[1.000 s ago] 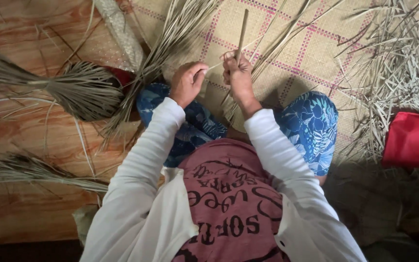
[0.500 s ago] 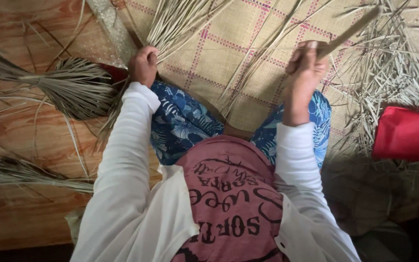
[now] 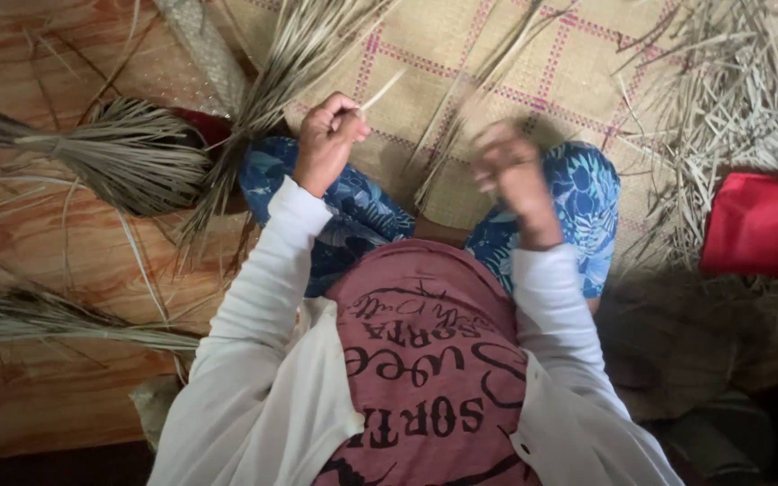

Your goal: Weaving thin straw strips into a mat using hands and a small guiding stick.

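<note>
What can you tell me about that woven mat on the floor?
The mat is flat-woven from pale, straw-coloured strips, crossed by pink lines that form large squares. It lies spread over the wooden floor. Loose dry strips lie scattered on its right side, and the person's knees rest on its near edge.

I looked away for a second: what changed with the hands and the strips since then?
The right hand swung out right with the stick, then came back toward the middle; it is blurred, so the stick cannot be made out. The left hand went to the fanned bundle and now pinches a pale strip. Mat, red cloth and tied bundles stayed.
</note>
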